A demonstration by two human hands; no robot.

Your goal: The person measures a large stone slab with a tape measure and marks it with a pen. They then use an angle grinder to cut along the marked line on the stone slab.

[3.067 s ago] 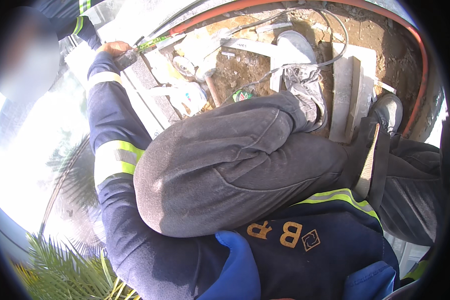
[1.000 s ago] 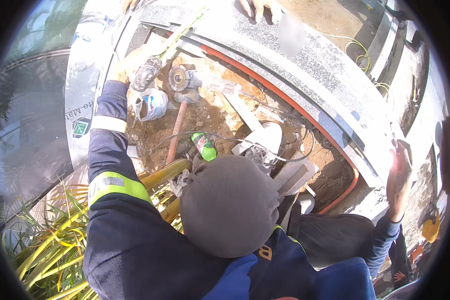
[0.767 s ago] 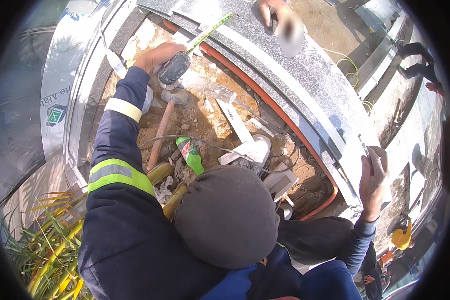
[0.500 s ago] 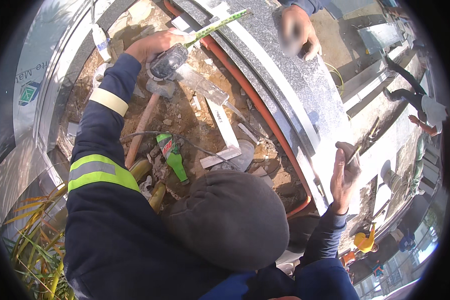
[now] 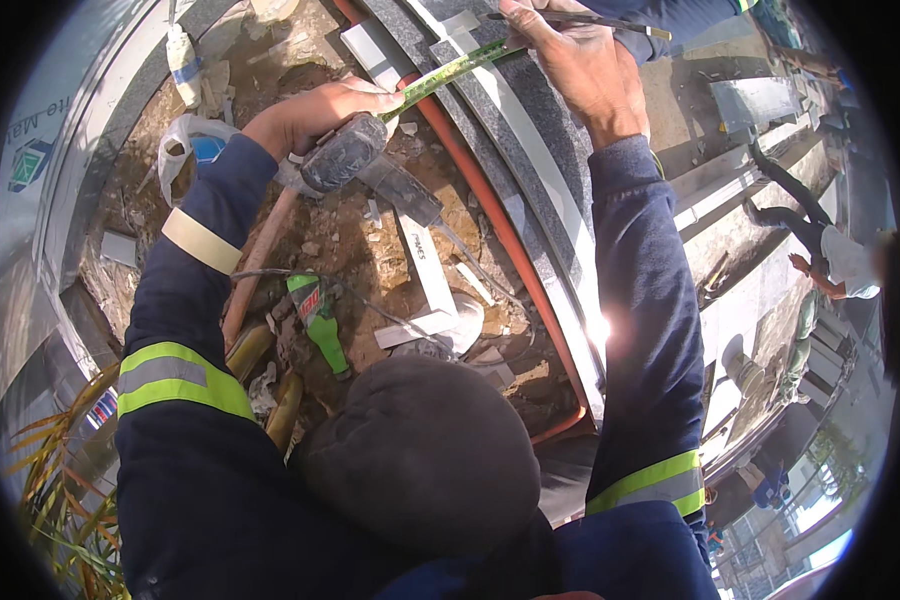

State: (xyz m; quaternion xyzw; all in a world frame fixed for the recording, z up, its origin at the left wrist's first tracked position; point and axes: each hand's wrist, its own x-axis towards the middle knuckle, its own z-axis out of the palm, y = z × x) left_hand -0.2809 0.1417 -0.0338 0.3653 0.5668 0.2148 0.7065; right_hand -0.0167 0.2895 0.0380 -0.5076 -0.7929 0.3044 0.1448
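My left hand (image 5: pixel 320 112) is closed on one end of a green measuring tape (image 5: pixel 457 67), thumb along its edge. The tape spans an orange pipe and the grey stone slab (image 5: pixel 470 130). Just below this hand lies a dusty power tool (image 5: pixel 342 158), like an angle grinder, with its cable trailing off; whether the hand touches it I cannot tell. At the far side my right hand (image 5: pixel 602 80) grips a thin dark pencil (image 5: pixel 625 24), its fingers near the tape's other end. Whether those fingers touch the tape is unclear.
The orange pipe (image 5: pixel 480 195) curves along the slab's near edge. On the rubble lie a green bottle (image 5: pixel 320 325), white strips (image 5: pixel 425 265) and a wooden handle (image 5: pixel 260 255). A dark grey rounded cloth shape (image 5: pixel 430 440) fills the lower middle. Another person's sleeve (image 5: pixel 685 12) shows at the top.
My right hand has swung from the right side up to the tape's far end, pencil still in it. The other person's hand on the slab is no longer visible. My left hand keeps its hold.
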